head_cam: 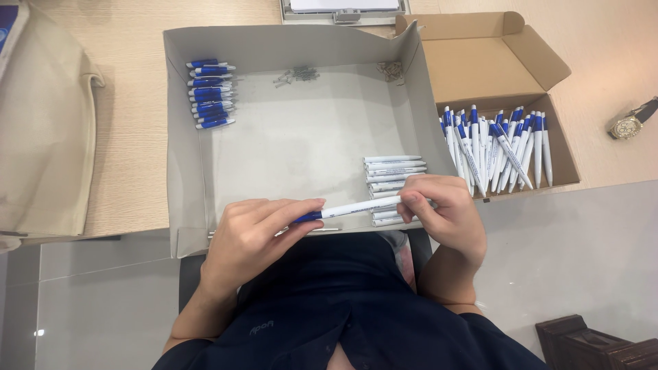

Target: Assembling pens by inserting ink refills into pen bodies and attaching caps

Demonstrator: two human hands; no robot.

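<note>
Grey cardboard tray (185,171) sits in front of me on a wooden table (130,137). Inside it: a stack of blue pen tops (210,93) at the far left, a small heap of metal springs (296,74) at the back, tiny pale bits (391,70) in the far right corner, and a pile of white barrels (392,177) at near right, partly hidden behind my right hand. To the right is a brown box (480,68) full of finished blue-and-white pens (495,147), with a wristwatch (627,125) beyond it. Beige bag (41,123) at left. My left hand (257,233) pinches the blue end of a pen (353,207); my right hand (445,209) has its fingers closed round the white end. The pen lies level between both hands, over the tray's near edge.
</note>
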